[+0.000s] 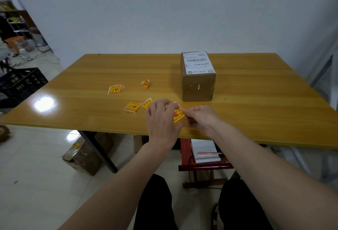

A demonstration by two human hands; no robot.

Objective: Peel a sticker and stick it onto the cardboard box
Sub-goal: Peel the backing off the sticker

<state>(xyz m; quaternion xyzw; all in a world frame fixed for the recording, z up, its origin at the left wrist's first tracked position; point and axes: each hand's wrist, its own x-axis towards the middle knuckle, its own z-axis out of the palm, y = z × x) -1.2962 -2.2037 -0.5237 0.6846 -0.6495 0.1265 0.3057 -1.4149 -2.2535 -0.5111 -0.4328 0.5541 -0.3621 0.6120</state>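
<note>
A yellow and red sticker [178,114] is held above the near part of the wooden table [256,105]. My left hand [161,120] pinches its left side and my right hand [200,117] pinches its right edge. The brown cardboard box [198,87] stands upright just behind my hands, with a white shipping label [198,63] on its top. More yellow stickers lie flat on the table: one [132,106] left of my hands, one [147,103] partly behind my left hand, a small stack [115,89] farther left, and a curled one [145,84].
A black plastic crate [20,83] sits on the floor at the left. Under the table are a taped cardboard box [82,156] and a red stool [201,165] holding a notepad and a pen. A white wall stands behind the table.
</note>
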